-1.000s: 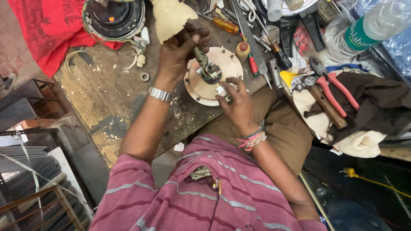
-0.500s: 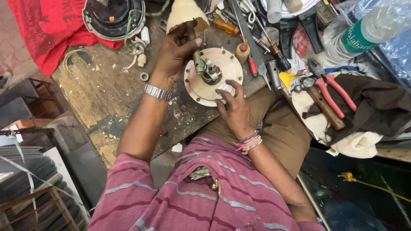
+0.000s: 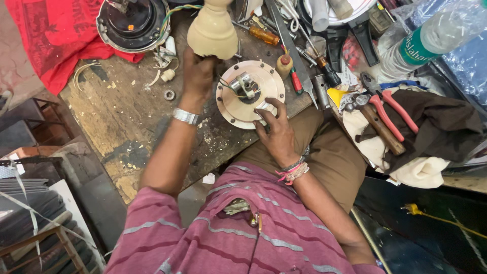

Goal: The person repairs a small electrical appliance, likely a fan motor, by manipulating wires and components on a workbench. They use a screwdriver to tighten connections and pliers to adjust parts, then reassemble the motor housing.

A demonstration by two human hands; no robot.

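Note:
A round cream motor plate (image 3: 231,104) with a metal shaft (image 3: 244,83) in its middle lies on the worn wooden bench (image 3: 116,116). My right hand (image 3: 274,129) grips the plate's near edge, fingers over a small silver part. My left hand (image 3: 199,73), a metal watch on its wrist, is closed around the lower rim of a cream bell-shaped cover (image 3: 212,30), held just left of and behind the plate. A thin wire runs from the shaft toward that hand.
A black round motor housing (image 3: 133,23) sits on a red cloth (image 3: 50,35) at the back left. Screwdrivers (image 3: 264,35), red-handled pliers (image 3: 388,109), a hammer (image 3: 378,122), a plastic bottle (image 3: 436,35) and a dark cloth (image 3: 441,127) crowd the right side. A small bearing ring (image 3: 169,95) lies loose.
My left hand has come off the plate's shaft and moved left and back with the cream cover, leaving the shaft bare. My right hand stays on the plate's edge.

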